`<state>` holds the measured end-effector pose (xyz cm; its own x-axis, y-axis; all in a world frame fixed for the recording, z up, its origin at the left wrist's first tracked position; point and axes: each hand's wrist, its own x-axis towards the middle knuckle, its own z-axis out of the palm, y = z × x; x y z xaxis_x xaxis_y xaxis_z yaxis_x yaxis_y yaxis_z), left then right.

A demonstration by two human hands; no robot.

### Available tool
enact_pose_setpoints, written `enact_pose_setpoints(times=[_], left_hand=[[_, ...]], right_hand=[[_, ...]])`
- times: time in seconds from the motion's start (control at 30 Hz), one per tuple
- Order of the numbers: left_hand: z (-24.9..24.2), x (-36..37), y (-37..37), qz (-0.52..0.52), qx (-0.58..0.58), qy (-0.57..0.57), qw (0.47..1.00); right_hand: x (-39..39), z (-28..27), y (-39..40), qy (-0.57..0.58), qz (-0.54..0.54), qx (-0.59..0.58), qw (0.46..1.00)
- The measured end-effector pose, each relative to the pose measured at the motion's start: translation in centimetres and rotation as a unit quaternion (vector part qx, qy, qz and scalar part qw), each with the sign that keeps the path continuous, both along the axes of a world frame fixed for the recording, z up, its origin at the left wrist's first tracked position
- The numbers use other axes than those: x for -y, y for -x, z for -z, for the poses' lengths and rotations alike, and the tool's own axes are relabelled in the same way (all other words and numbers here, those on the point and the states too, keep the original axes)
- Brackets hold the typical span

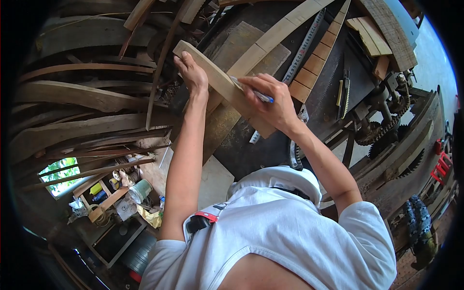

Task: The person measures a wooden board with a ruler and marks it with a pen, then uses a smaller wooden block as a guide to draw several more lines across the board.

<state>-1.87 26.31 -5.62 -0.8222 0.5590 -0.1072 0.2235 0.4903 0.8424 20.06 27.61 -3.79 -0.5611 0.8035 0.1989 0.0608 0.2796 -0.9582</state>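
A pale wooden board [217, 77] lies slanted over the dark work surface. My left hand [192, 72] grips its upper left end, with the fingers bent over the edge. My right hand [270, 96] holds a white and blue pen [263, 96], its tip at the upper edge of the board near the middle. Under the board runs a curved wooden piece [263, 43] with cross lines. Beside it are a steel ruler [303, 48] and a second curved piece [314, 63] with dark cross lines.
A yellow cutter knife [340, 92] lies on the dark table [333, 113] at the right. Curved planks [72, 96] are stacked at the left. Toothed blades and a chain [382, 135] stand at the right. A bucket [139, 191] is at the lower left.
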Motion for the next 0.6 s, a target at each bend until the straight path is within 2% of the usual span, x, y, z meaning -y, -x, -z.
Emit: enact_pose_setpoints(times=[0.2,0.3,0.37,0.47,0.6], left_hand=[[0.1,-0.1,-0.1,-0.001,0.003,-0.019,1.000],[0.1,0.0,0.0,0.013,-0.007,-0.022,1.000],[0.2,-0.2,-0.1,0.008,-0.009,-0.023,1.000],[0.3,-0.1,0.0,-0.002,-0.029,-0.012,1.000],[0.0,-0.1,-0.2,0.007,-0.027,-0.020,0.999]], right_hand=[[0.2,-0.6,-0.6,-0.018,-0.006,0.008,1.000],[0.6,-0.7,-1.2,0.052,-0.010,0.031,0.998],[0.0,-0.2,0.0,0.012,0.002,-0.009,1.000],[-0.8,0.4,1.5,-0.005,0.007,-0.006,1.000],[0.3,-0.6,-0.7,0.004,-0.007,0.009,1.000]])
